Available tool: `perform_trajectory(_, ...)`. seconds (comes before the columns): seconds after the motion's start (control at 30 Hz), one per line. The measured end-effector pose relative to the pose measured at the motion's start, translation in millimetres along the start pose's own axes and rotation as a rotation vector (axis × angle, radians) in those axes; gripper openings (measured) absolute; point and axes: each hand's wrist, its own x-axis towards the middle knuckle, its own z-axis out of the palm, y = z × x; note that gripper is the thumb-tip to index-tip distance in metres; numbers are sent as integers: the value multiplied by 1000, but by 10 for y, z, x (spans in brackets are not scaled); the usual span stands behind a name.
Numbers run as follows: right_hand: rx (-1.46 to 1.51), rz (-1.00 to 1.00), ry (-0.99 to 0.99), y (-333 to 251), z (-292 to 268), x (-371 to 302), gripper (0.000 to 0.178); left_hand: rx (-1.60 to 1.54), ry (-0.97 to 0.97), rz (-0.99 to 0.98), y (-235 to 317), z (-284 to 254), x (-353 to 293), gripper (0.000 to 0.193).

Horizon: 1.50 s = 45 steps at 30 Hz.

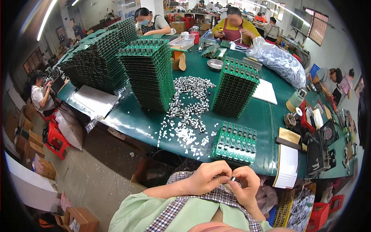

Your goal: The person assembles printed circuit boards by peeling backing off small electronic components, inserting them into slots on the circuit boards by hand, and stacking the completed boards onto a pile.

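Observation:
Close to my body, in front of the table edge, both hands meet fingertip to fingertip. A small black-and-white part (pixel 233 178) sits between them. My left hand (pixel 208 177) is closed in a pinch against its left side. My right hand (pixel 246 186) pinches it from the right, thumb and forefinger bent. Just beyond my fingers lies a green circuit board panel (pixel 235 143) with rows of dark and white components. To its left spreads a heap of small silver-white and dark parts (pixel 189 104), thinning out toward the near edge.
Tall stacks of green boards stand at the left (pixel 145 73), far left (pixel 96 58) and right (pixel 235 89). A metal bowl (pixel 215 64) and a bulging clear plastic bag (pixel 278 62) lie farther back. An open notebook (pixel 286 162) is at the right edge. Other people work across the table.

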Motion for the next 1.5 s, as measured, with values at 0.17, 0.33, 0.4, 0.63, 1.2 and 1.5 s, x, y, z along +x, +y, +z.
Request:
perform_trajectory(0.17, 67, 8, 59, 34, 8, -145, 20, 34, 17, 31, 19, 65, -83, 11)
perform_trajectory(0.33, 63, 29, 14, 110, -16, -66, 20, 47, 16, -19, -69, 67, -53, 10)
perform_trajectory(0.4, 105, 61, 42, 163, -9, -20, 20, -17, 35, -89, -116, 66, -9, 9)
perform_trajectory(0.63, 3, 27, 75, 356, -112, 211, 20, 0, 3, -118, -325, 32, 266, 10)
perform_trajectory(1.2, -302, -149, 26, 362, -153, 459, 25, 280, 131, 39, -529, -69, 368, 24)
perform_trajectory(1.5, -394, -46, 23, 477, -127, 434, 26, 395, 84, 67, -749, -190, 277, 17)
